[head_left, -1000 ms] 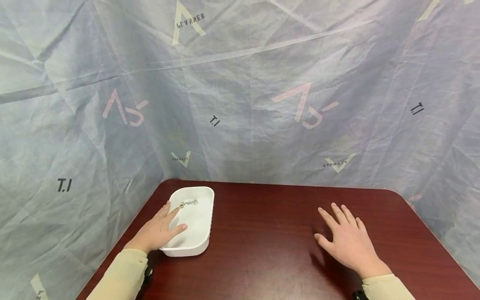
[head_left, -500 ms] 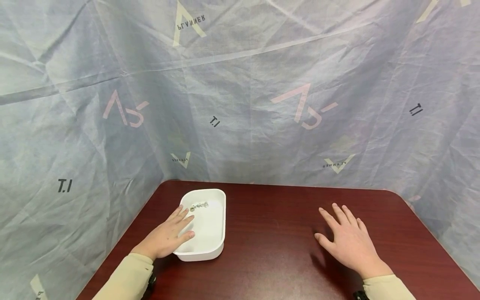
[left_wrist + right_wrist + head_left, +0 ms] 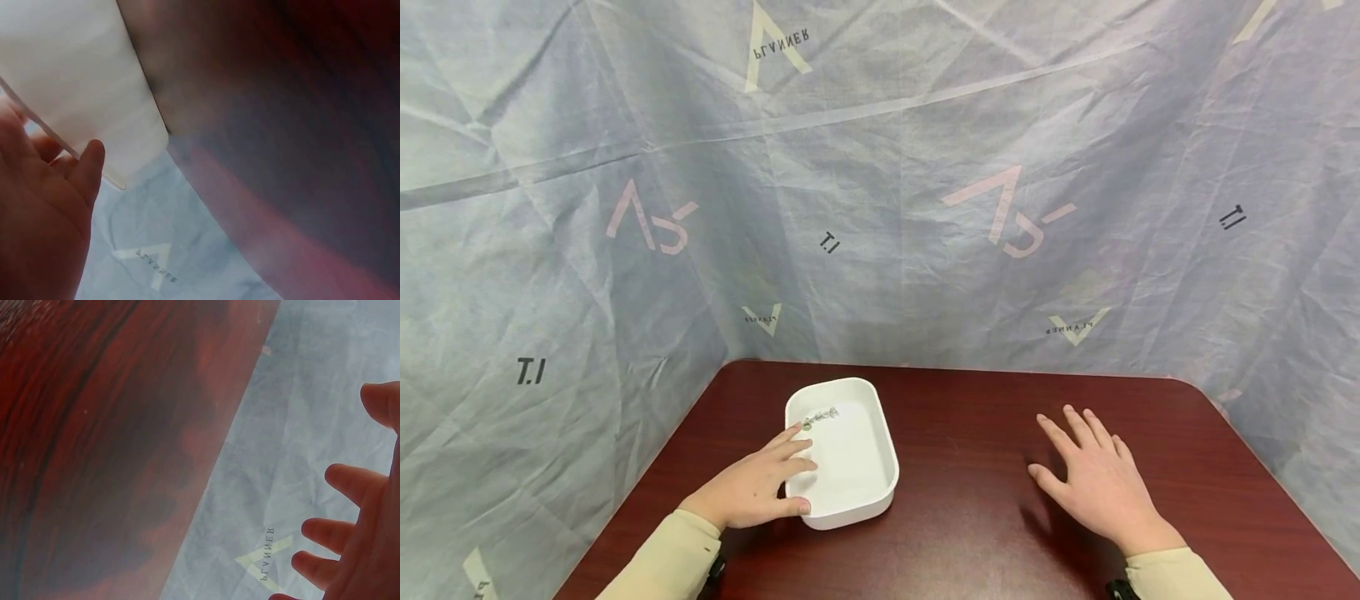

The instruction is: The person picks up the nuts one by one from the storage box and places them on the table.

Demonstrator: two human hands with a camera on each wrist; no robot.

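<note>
A white rectangular tray (image 3: 853, 471) with rounded corners sits on the dark red table, left of centre in the head view. My left hand (image 3: 752, 487) lies at its left side, fingers spread and reaching over the rim, thumb at the near left corner. In the left wrist view the little finger (image 3: 90, 165) shows against the tray's white wall (image 3: 112, 106), while other fingers pass behind the rim. On the right, my right hand (image 3: 1101, 483) is held over the table, fingers spread, with nothing in it. The right wrist view shows its separated fingers (image 3: 353, 481).
The table (image 3: 962, 467) has rounded far corners. A grey printed cloth (image 3: 895, 283) hangs behind it and along both sides. Small dark printing (image 3: 822, 417) shows inside the tray near its far left corner.
The tray has slid to the right and slightly nearer, turning a little. My left hand has moved right along with it, its fingers now further over the rim. My right hand has stayed still.
</note>
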